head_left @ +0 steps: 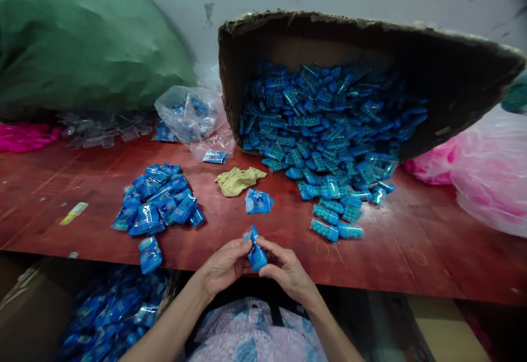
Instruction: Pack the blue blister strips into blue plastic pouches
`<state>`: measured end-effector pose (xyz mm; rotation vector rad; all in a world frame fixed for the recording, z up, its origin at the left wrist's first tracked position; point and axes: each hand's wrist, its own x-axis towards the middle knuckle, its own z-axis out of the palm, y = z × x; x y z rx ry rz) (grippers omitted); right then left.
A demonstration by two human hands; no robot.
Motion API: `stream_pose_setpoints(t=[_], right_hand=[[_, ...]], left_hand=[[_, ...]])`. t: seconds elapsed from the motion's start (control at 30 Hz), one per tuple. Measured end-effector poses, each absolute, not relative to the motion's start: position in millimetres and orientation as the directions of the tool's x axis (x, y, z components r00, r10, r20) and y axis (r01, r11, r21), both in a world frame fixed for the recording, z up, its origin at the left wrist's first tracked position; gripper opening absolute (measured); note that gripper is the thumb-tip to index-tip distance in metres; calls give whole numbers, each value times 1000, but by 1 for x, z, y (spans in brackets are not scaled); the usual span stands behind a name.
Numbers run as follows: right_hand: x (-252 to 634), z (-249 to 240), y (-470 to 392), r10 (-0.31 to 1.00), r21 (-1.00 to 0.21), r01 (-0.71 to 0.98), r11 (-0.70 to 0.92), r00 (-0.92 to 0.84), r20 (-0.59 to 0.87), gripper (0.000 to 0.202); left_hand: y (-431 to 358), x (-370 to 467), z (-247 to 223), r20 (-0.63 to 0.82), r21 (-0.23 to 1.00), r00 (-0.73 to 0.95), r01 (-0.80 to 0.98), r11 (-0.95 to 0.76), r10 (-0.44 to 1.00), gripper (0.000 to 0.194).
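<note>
Above the table's front edge, my left hand (225, 266) and my right hand (287, 269) are both closed on one small blue packet (257, 256), fingertips gripping it from either side. Just beyond lie blue printed labels (258, 202) and a crumpled yellowish cloth (239, 180). To the left is a pile of wrapped blue packets (158, 197), with a single packet (150, 254) at the table edge. On the right, small clear-and-blue containers filled with turquoise balls (325, 229) spill forward from a heap.
A cardboard box (461, 104) lies on its side on the red table (230, 230), its opening holding the heap. Behind left are a large green sack (82, 38) and a clear bag (189, 115). Pink items in plastic (489, 164) stand right. Below left, another box holds blue packets (111, 318).
</note>
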<state>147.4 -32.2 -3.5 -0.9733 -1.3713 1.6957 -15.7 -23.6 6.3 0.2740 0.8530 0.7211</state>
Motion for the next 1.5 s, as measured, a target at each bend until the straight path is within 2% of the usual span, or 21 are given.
stream_pose_setpoints(t=[0.17,0.37,0.6,0.73,0.9,1.0,1.13,1.2,1.33,1.5], right_hand=[[145,-8,-34,909,-939,-201,-279,-372,-191,52],[139,-11,-38,915,-896,-293,-334,-328,-234,48],[142,-3,-33,899,-888,-280,-366,-352,-260,34],[141,-2,-33,883,-885,-260,-386,-382,-273,32],[139,-9,-37,918,-944,-176,-279,-338,-208,31],[140,-10,-36,906,-923,-187,-337,-333,-263,29],[142,-8,-33,853,-865,-222,-450,-394,-343,31],[142,-9,-32,842,-851,-240,-467,-413,-346,32],[140,-8,-33,866,-861,-267,-433,-389,-315,34],[136,-3,-34,909,-907,-218,-361,-301,-290,32]], left_hand=[[-24,2,13,-527,538,345,-572,619,777,18],[-30,16,17,-553,579,246,-573,580,796,20],[-29,-2,21,-527,581,294,-560,590,798,39],[-26,-5,21,-534,627,214,-548,553,818,27],[-26,4,19,-567,707,48,-485,515,822,22],[-27,4,19,-599,684,66,-477,553,798,23],[-26,-4,19,-603,611,220,-491,621,767,42],[-26,-6,18,-597,624,241,-459,632,765,44],[-29,-4,16,-548,745,153,-358,562,823,46],[-29,-5,12,-375,926,-28,-63,373,927,44]])
